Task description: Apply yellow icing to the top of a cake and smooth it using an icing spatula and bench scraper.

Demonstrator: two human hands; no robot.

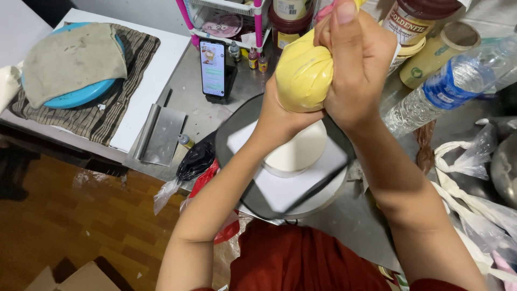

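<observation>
With both hands, right hand (358, 59) and left hand (277, 110), clamped on the bulging yellow piping bag (301, 75) above the round white cake (299, 153), an uneven squeeze could blob icing over its smooth top.

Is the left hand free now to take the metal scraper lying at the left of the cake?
Probably not: the left hand is cupped under the yellow piping bag, though nothing blocks the metal scraper.

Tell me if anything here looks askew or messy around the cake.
The white square board under the white cake sits turned at an angle on the round turntable. Crumpled plastic bags hang off the metal table edge. No spill is visible.
</observation>
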